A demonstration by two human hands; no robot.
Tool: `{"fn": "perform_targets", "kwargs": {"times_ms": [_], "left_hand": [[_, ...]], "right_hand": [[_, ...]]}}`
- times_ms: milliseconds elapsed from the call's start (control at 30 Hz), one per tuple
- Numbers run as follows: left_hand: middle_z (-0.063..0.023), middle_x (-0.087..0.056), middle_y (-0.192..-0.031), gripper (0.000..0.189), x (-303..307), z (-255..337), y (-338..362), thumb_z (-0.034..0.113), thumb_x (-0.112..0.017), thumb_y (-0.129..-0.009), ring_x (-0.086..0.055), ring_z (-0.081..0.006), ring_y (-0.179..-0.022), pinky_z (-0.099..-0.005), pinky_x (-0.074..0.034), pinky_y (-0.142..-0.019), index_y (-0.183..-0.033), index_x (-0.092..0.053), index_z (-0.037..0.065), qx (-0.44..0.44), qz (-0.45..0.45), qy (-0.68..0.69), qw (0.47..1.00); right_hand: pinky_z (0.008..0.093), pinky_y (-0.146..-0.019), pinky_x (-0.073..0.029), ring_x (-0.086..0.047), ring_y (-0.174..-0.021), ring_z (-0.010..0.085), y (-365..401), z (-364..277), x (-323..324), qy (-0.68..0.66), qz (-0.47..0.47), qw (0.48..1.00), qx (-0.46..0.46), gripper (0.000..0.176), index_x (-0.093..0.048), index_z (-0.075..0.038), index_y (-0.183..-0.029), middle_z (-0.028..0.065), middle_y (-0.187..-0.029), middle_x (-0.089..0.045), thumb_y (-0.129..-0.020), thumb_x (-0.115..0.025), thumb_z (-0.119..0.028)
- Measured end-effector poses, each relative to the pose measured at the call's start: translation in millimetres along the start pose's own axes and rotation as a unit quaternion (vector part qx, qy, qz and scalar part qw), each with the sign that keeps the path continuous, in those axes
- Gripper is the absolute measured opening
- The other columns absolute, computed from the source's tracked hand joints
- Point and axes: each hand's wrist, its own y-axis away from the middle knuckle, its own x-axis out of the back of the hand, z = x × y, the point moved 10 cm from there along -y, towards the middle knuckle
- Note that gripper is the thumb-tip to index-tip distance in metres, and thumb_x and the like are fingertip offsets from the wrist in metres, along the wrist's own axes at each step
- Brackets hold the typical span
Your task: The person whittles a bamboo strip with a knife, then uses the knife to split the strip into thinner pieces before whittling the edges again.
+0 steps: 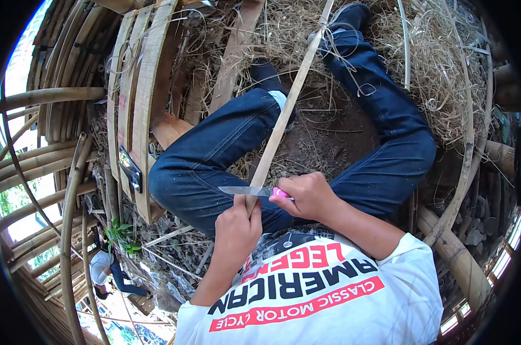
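A long, flat bamboo strip (pixel 287 112) runs from near my shoe at the top down between my legs to my lap. My left hand (pixel 238 227) is closed round its lower end. A knife (pixel 246 190) with a pink handle lies across the strip just above those fingers, its blade pointing left. The handle is gripped in my right hand (pixel 308 196), to the right of the strip. The blade appears to touch the strip.
Wooden planks (pixel 149 86) with a phone (pixel 130 169) on them stand left of my knee. Curled shavings (pixel 433 75) cover the ground at upper right. Bamboo poles (pixel 456 259) lie at right. Another person (pixel 101 267) sits at lower left.
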Motion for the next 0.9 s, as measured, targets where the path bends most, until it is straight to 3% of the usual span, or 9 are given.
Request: {"fn": "perform_targets", "kwargs": {"times_ms": [267,700,767,900], "left_hand": [[-0.0244,-0.059,-0.061,0.019,8,-1,4,0.015,-0.059,-0.088,-0.062,-0.0431,-0.06,-0.0492,-0.048,-0.052,-0.094,-0.052,-0.003,-0.011,0.039,0.033,0.999],[-0.0238,-0.058,-0.062,0.016,14,-2,8,0.012,-0.059,-0.086,-0.061,-0.0425,-0.06,-0.0486,-0.047,-0.053,-0.088,-0.051,-0.002,-0.006,0.041,-0.003,0.999],[-0.0232,-0.058,-0.061,0.017,18,-9,10,0.012,-0.06,-0.085,-0.061,-0.0421,-0.058,-0.0483,-0.046,-0.052,-0.084,-0.048,0.0,0.006,0.039,-0.001,0.999],[-0.0224,-0.057,-0.06,0.019,21,-15,13,0.013,-0.06,-0.086,-0.06,-0.0417,-0.057,-0.0478,-0.045,-0.05,-0.081,-0.046,0.001,0.013,0.045,-0.001,0.999]], "right_hand": [[0.0345,-0.042,-0.046,-0.061,-0.048,0.024,1,-3,7,0.07,0.009,0.996,-0.045,0.039,-0.057,-0.01,-0.071,0.0076,-0.057,-0.06,-0.088,-0.061,-0.044],[0.035,-0.043,-0.046,-0.061,-0.048,0.024,1,5,8,0.098,0.023,0.995,-0.01,0.039,-0.056,-0.01,-0.071,0.0068,-0.055,-0.059,-0.088,-0.06,-0.045],[0.0367,-0.043,-0.046,-0.06,-0.047,0.0258,2,30,24,0.109,0.077,0.989,-0.07,0.039,-0.055,-0.01,-0.07,0.0078,-0.055,-0.058,-0.088,-0.06,-0.044],[0.0387,-0.043,-0.045,-0.059,-0.047,0.0274,-3,40,38,0.14,0.054,0.986,-0.078,0.04,-0.054,-0.009,-0.069,0.009,-0.053,-0.057,-0.09,-0.059,-0.043]]}}
